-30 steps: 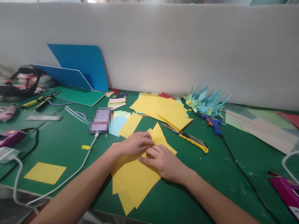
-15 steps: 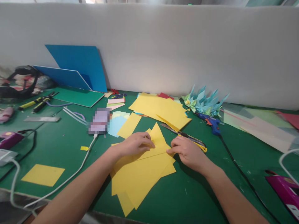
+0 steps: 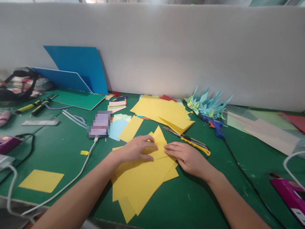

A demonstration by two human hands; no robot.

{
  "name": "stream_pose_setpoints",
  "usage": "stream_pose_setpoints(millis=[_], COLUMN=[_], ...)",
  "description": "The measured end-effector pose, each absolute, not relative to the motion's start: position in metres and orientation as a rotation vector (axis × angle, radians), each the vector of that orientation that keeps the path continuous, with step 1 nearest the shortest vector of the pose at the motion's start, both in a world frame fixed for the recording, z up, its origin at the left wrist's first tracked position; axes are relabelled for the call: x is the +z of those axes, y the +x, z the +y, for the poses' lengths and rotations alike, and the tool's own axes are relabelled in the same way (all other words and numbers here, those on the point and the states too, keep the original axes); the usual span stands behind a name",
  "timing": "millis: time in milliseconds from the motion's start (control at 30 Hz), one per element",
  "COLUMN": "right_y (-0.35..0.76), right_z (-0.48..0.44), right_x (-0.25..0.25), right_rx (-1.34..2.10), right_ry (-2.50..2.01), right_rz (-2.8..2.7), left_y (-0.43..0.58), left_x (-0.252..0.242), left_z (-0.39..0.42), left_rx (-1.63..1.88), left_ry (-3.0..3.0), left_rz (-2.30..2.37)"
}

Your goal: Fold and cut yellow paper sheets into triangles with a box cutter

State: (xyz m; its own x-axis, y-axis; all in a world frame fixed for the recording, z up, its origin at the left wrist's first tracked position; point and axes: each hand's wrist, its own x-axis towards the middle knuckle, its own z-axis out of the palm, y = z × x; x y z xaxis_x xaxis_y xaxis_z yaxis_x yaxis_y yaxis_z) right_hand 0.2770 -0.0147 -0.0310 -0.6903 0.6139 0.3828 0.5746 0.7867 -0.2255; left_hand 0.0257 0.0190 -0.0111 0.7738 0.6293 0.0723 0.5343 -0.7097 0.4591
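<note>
Overlapping sheets of yellow paper (image 3: 140, 187) lie fanned on the green table in front of me. On top of them is a smaller yellow piece (image 3: 160, 138) with a pointed upper end. My left hand (image 3: 137, 149) is over its left side, thumb and fingers apart and slightly curled, nothing gripped between them. My right hand (image 3: 188, 157) rests at its right edge, fingers stretched out side by side with the tips on the paper. Just beyond the right hand lies a yellow utility knife (image 3: 196, 145) with its blade out.
Behind are more yellow sheets (image 3: 159, 108), a blue paper flower piece (image 3: 207, 103) and a blue glue gun (image 3: 215, 125) with a black cord. At left lie a phone (image 3: 100, 124) on a white cable, a yellow card (image 3: 41, 180) and a metal ruler (image 3: 40, 122). Blue boards (image 3: 78, 63) lean on the wall.
My right hand has shifted left onto the small yellow piece, and its fingers have straightened from a pinch-like curl. My left thumb has spread away from the fingers.
</note>
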Motion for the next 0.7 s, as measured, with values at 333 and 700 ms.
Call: stream_pose_setpoints(millis=[333,700], right_y=[0.282,0.25], right_z=[-0.014,-0.026], right_x=[-0.031,-0.03], right_rx=[0.091,0.055], right_ry=[-0.878,-0.778], right_rz=[-2.633,-2.683], left_y=[0.026,0.026], left_x=[-0.014,-0.017], left_z=[0.019,0.019], left_rx=[0.276,0.285], left_ry=[2.587,2.586], left_rz=[0.899,0.916])
